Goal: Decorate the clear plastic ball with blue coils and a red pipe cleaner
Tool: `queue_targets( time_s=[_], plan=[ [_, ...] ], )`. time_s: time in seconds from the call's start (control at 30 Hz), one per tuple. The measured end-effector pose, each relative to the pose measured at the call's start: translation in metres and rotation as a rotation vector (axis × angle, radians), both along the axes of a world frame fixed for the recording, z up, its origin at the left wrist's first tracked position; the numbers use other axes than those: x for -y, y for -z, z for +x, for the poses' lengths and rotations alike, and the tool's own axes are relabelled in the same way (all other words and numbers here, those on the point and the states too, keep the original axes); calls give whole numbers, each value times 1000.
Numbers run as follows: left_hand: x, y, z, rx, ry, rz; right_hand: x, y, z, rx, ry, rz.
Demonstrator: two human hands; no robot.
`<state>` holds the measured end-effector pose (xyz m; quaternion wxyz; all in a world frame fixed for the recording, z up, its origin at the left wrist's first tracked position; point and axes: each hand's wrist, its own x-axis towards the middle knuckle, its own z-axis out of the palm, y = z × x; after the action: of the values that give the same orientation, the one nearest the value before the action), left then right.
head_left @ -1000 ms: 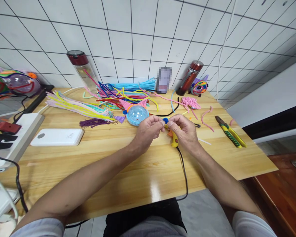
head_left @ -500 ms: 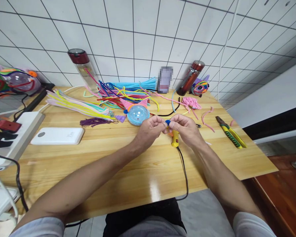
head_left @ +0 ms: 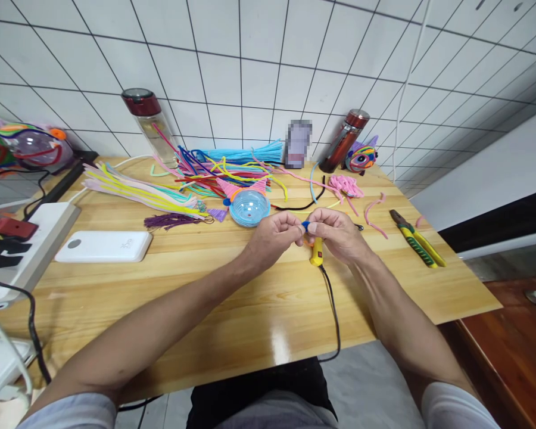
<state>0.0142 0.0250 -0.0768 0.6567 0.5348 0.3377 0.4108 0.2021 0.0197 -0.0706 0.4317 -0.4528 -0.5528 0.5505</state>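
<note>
Between the fingertips of both hands is a small blue fuzzy piece [head_left: 305,226]. My left hand [head_left: 280,233] pinches its left side, while my right hand [head_left: 333,231] grips the right side with thumb and forefinger. Just below them a yellow-handled tool [head_left: 317,254] with a black cord lies on the table, its front partly hidden by my right hand. Left of the hands sits a clear round bowl-like piece [head_left: 250,208] wrapped in light blue, with pink pointed ears [head_left: 226,187] and a small blue ball [head_left: 226,202] at its side.
Colourful pipe cleaners [head_left: 232,164] lie behind, near a glass bottle [head_left: 149,125] and a red flask [head_left: 345,140]. Pliers [head_left: 417,238] rest at right, a pink bundle [head_left: 347,186] nearer the middle. A white power bank [head_left: 103,246] and power strip [head_left: 36,250] are at left.
The fingers have shifted slightly around the blue piece, and less of it shows between them. Both hands remain in nearly the same place.
</note>
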Motion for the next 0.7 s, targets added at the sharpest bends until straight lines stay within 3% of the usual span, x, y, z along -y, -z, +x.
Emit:
queue_targets(
  time_s=[0.17,0.4,0.7],
  plan=[
    [4,3,1,10,-89,121,1,-3,-5,-90,47,-81],
    [9,5,-2,-256,-185,484,1,-6,-6,-126,8,-143],
    [7,9,-3,-296,-191,619,0,-4,0,-144,-60,-179]
  ],
)
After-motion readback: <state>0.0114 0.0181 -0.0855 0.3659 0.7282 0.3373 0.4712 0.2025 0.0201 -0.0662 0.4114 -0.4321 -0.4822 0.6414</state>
